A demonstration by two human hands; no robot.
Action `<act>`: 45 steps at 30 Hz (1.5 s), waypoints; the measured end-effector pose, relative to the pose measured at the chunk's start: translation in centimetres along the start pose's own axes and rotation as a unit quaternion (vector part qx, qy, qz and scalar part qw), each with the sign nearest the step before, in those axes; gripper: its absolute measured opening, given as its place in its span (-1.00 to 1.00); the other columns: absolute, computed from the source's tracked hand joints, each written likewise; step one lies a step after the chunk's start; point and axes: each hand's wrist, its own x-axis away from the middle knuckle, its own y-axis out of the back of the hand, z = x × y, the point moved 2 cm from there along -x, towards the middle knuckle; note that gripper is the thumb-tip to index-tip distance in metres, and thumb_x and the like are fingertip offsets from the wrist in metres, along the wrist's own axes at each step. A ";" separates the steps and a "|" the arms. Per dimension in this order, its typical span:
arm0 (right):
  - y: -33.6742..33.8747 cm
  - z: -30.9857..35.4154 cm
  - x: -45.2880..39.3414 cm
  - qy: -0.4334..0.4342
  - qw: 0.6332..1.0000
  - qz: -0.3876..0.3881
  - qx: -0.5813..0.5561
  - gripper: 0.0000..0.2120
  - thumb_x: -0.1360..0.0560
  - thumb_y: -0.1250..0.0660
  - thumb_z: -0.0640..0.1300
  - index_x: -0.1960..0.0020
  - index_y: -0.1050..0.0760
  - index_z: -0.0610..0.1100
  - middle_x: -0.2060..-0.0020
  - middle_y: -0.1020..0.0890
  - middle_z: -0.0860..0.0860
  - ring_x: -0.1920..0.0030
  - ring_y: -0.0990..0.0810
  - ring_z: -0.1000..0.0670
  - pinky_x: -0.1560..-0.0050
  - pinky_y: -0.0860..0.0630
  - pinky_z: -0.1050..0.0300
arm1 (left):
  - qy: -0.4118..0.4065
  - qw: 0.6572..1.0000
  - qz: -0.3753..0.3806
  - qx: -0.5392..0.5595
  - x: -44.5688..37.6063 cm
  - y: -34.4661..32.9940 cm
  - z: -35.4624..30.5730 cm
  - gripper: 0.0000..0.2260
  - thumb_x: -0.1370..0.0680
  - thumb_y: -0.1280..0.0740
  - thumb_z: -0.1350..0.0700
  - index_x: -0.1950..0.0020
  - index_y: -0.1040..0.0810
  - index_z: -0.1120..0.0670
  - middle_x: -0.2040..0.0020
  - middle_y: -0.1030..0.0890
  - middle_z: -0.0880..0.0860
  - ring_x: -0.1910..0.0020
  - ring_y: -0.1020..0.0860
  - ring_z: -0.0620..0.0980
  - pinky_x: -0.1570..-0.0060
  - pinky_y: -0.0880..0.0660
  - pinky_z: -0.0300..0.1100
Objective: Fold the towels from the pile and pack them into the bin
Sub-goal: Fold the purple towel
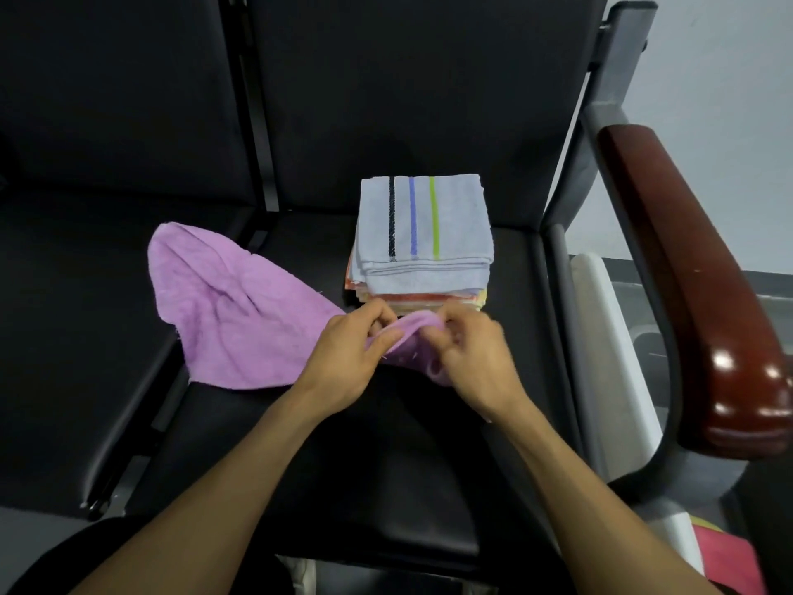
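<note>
Gripping one edge of a purple towel (pixel 240 319), both hands work close together at the front of a black bench seat (pixel 386 465). The left hand (pixel 347 358) has its fingers curled over the bunched edge, thumb pressed against the cloth. The right hand (pixel 476 362) pinches the same edge just beside the left, fingers bent inward around the fabric. The rest of the purple towel lies spread and rumpled to the left, draped across the gap between two seat cushions.

Directly behind the hands stands a stack of folded towels (pixel 422 268). The top piece is a pale blue towel (pixel 425 221) bearing three lengthwise stripes: black, blue and green. Beneath it, orange, pink and yellow edges are visible. The purple edge held in the hands is near the foot of this stack; actual contact cannot be determined.

To the right, a dark red wooden armrest (pixel 686 285) sits on a grey metal frame (pixel 618 79). A white container edge (pixel 609 337) shows beyond the seat, below the armrest.
</note>
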 end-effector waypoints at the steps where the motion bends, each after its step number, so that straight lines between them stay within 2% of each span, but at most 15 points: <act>1: 0.6 0.0 -0.2 -0.019 0.996 -0.074 -0.038 -0.86 -0.55 -0.31 -0.19 0.19 -0.50 -0.09 0.41 -0.64 -0.02 0.39 -0.61 0.07 0.30 -0.53 0.16 | 0.002 0.999 -0.006 -0.033 0.0 -0.1 0.4 -0.93 -0.63 -0.34 0.12 0.04 -0.51 0.05 0.19 -0.59 -0.06 0.21 -0.54 -0.10 0.20 -0.47 -0.18; 4: 1.8 -0.2 -0.3 -0.071 0.967 -0.184 -0.159 -0.88 -0.58 -0.29 -0.21 0.14 -0.49 -0.16 0.43 -0.61 -0.03 0.47 -0.57 0.09 0.42 -0.45 0.27 | -0.002 0.995 -0.059 -0.083 -0.1 0.3 0.9 -0.87 -0.63 -0.30 0.19 0.11 -0.46 0.05 0.23 -0.51 -0.10 0.25 -0.46 -0.14 0.22 -0.35 -0.14; 6: 1.7 -0.1 -0.2 -0.056 0.981 -0.117 -0.146 -0.93 -0.54 -0.40 -0.17 0.01 -0.52 -0.11 0.37 -0.62 -0.04 0.45 -0.55 0.12 0.38 -0.45 0.25 | -0.003 0.996 -0.061 -0.059 -0.1 0.6 0.6 -0.86 -0.64 -0.29 0.21 0.13 -0.51 0.10 0.27 -0.50 -0.09 0.29 -0.45 -0.16 0.26 -0.34 -0.22; 9: 0.1 0.0 0.1 -0.004 0.993 0.070 -0.096 -0.59 -0.47 -0.51 -0.08 -0.27 -0.48 0.04 0.20 -0.64 -0.07 0.27 -0.60 -0.01 0.18 -0.60 0.15 | -0.034 0.999 -0.009 0.009 0.2 0.6 -0.7 -0.85 -0.63 -0.31 0.23 0.13 -0.55 0.07 0.26 -0.55 -0.10 0.24 -0.49 -0.23 0.24 -0.37 -0.39; 11: -0.5 0.3 0.2 0.031 0.995 0.088 -0.028 -0.93 -0.54 -0.43 -0.07 -0.02 -0.58 0.00 0.29 -0.62 -0.01 0.30 -0.56 0.02 0.19 -0.54 0.13 | -0.037 0.999 -0.002 0.022 0.1 0.3 -0.8 -0.84 -0.63 -0.33 0.19 0.13 -0.56 0.01 0.25 -0.57 -0.10 0.25 -0.49 -0.21 0.23 -0.38 -0.38; 14: 0.0 0.0 -0.1 0.022 0.999 -0.028 -0.003 -0.66 -0.60 -0.31 -0.10 0.35 -0.47 -0.03 0.48 -0.58 0.08 0.42 -0.50 0.12 0.31 -0.40 0.23 | 0.013 1.000 -0.018 0.012 -0.2 0.3 0.2 -0.93 -0.61 -0.36 0.15 0.07 -0.59 0.07 0.25 -0.60 0.00 0.31 -0.45 -0.18 0.28 -0.36 -0.34; 17: 1.1 -0.5 -0.6 -0.011 0.991 -0.128 -0.039 -0.64 -0.61 -0.30 -0.11 0.37 -0.43 -0.04 0.54 -0.52 0.14 0.48 -0.45 0.19 0.38 -0.34 0.29 | 0.026 1.000 0.002 0.007 -0.1 0.3 0.4 -0.88 -0.61 -0.37 0.14 0.13 -0.58 0.09 0.27 -0.57 -0.02 0.34 -0.42 -0.18 0.30 -0.36 -0.33; 20: 0.5 0.0 -0.1 -0.006 0.994 0.036 -0.105 -0.96 -0.55 -0.40 -0.04 0.02 -0.56 0.08 0.38 -0.64 0.05 0.36 -0.61 0.14 0.29 -0.51 0.26 | 0.003 1.000 0.005 0.026 0.2 0.2 -0.4 -0.82 -0.61 -0.37 0.17 0.19 -0.55 0.02 0.28 -0.56 -0.09 0.32 -0.48 -0.20 0.29 -0.38 -0.37; 22: -0.8 0.0 0.6 0.032 0.988 0.139 -0.062 -0.81 -0.53 -0.44 -0.02 -0.13 -0.53 0.05 0.32 -0.63 0.05 0.33 -0.59 0.11 0.24 -0.49 0.30 | -0.006 0.999 0.006 0.050 0.2 0.2 -0.7 -0.84 -0.62 -0.36 0.18 0.15 -0.58 0.03 0.26 -0.60 -0.07 0.29 -0.53 -0.19 0.26 -0.43 -0.38; 25: -0.8 -0.4 0.1 0.027 0.999 0.035 0.019 -0.86 -0.59 -0.32 -0.01 0.14 -0.54 0.02 0.37 -0.63 0.08 0.34 -0.59 0.12 0.23 -0.52 0.17 | 0.012 0.998 0.006 0.054 -0.1 0.1 -0.3 -0.91 -0.61 -0.38 0.12 0.08 -0.60 0.08 0.24 -0.65 0.01 0.29 -0.56 -0.14 0.26 -0.48 -0.28; 29: 1.7 -0.8 -0.9 -0.050 0.981 -0.139 -0.123 -0.82 -0.62 -0.27 -0.14 0.14 -0.51 -0.15 0.44 -0.58 0.06 0.48 -0.51 0.20 0.39 -0.41 0.26 | 0.022 0.999 0.021 0.021 0.1 -0.2 0.3 -0.91 -0.59 -0.40 0.17 0.12 -0.59 0.09 0.28 -0.65 0.02 0.33 -0.53 -0.09 0.28 -0.45 -0.29; 32: 0.9 -0.6 -0.4 -0.053 0.990 -0.017 -0.127 -0.87 -0.54 -0.40 -0.09 -0.06 -0.51 -0.05 0.39 -0.64 0.02 0.43 -0.57 0.12 0.29 -0.48 0.18 | 0.002 1.000 0.023 0.020 0.2 0.0 0.0 -0.91 -0.61 -0.35 0.19 0.10 -0.56 0.09 0.22 -0.62 0.02 0.23 -0.57 -0.03 0.21 -0.50 -0.18; 35: -1.0 -0.8 0.3 0.019 0.991 0.119 -0.059 -0.34 -0.44 -0.53 -0.11 -0.41 -0.28 0.14 0.40 -0.53 0.09 0.40 -0.48 0.17 0.26 -0.41 0.30 | -0.033 0.998 0.035 0.041 0.4 0.1 -0.9 -0.90 -0.64 -0.30 0.20 0.07 -0.52 0.10 0.13 -0.59 0.00 0.16 -0.56 -0.03 0.16 -0.51 -0.23; 39: -1.0 0.0 0.1 0.082 0.995 0.061 -0.010 -0.92 -0.57 -0.39 -0.09 0.04 -0.53 -0.09 0.36 -0.55 0.10 0.35 -0.48 0.15 0.29 -0.38 0.30 | -0.005 0.998 0.036 0.057 0.5 -0.1 -1.0 -0.91 -0.68 -0.23 0.16 0.02 -0.46 0.08 0.17 -0.60 -0.04 0.18 -0.57 -0.14 0.18 -0.49 -0.26; 45: 0.3 -0.6 -0.7 -0.002 0.990 -0.078 -0.120 -0.76 -0.61 -0.29 0.01 0.20 -0.52 -0.06 0.29 -0.62 0.04 0.28 -0.61 0.03 0.23 -0.54 0.03 | 0.012 0.999 0.051 -0.008 0.6 -0.6 -0.1 -0.82 -0.52 -0.48 0.04 0.02 -0.49 0.00 0.20 -0.56 -0.08 0.26 -0.50 -0.15 0.18 -0.54 -0.19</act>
